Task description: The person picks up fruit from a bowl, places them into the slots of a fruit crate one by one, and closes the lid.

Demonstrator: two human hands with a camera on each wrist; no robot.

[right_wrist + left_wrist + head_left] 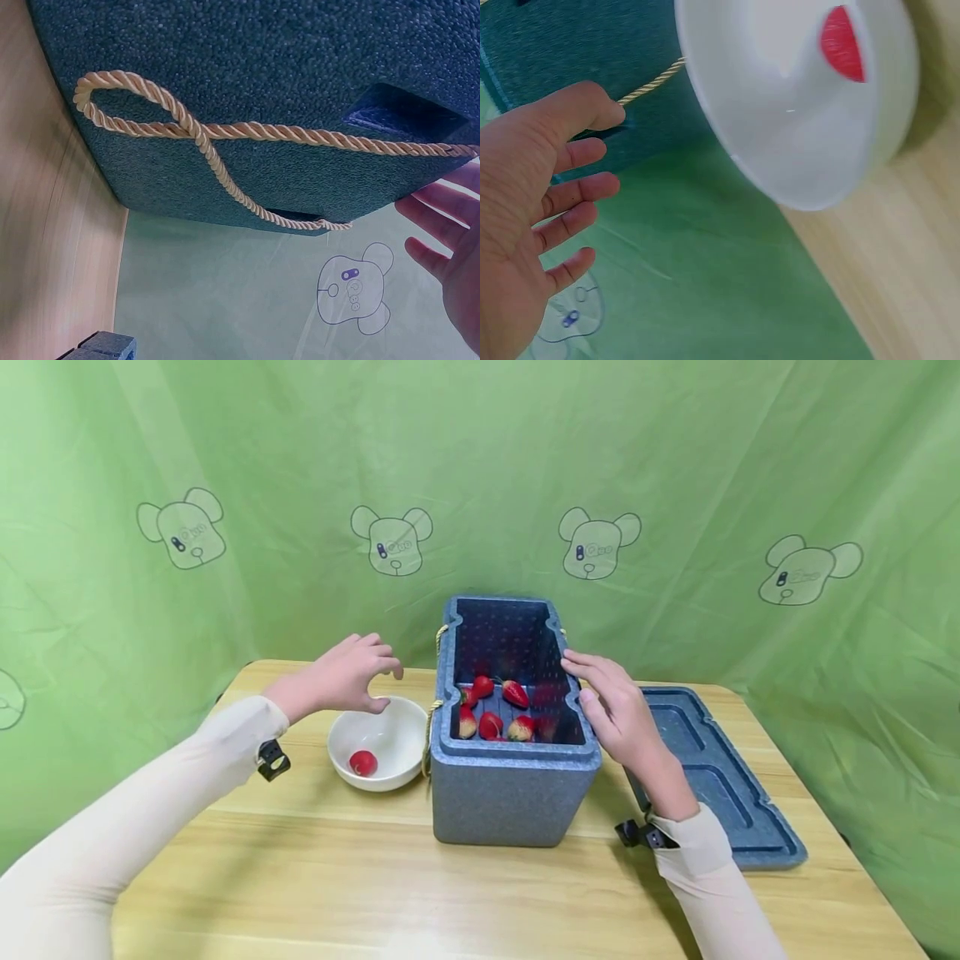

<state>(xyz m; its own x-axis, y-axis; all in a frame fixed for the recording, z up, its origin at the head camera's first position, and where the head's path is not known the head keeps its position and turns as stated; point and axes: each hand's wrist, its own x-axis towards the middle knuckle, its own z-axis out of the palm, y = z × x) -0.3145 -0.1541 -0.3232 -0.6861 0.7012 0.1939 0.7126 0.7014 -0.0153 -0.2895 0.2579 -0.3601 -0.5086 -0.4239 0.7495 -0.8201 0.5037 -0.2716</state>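
My left hand [348,675] hovers over the back of a white bowl [405,739], its fingers loosely bent with nothing between them. Inside that bowl lies one red fruit [363,763], also partly visible in the left wrist view. To the bowl's right stands a dark grey foam box [510,802] without its lid on. Several strawberries [515,693] rest on its floor. My right hand [611,710] rests on the box's right rim, fingers extended along the edge. In the right wrist view its fingertips are at the box's upper edge, close to a gold rope [277,133].
The box's grey lid [712,785] lies on the wooden table [315,877] at the right, beyond the right forearm. A green curtain [495,460] with bear-head prints hangs right behind the table. Gold rope [429,735] also runs down the box's left side beside the bowl.
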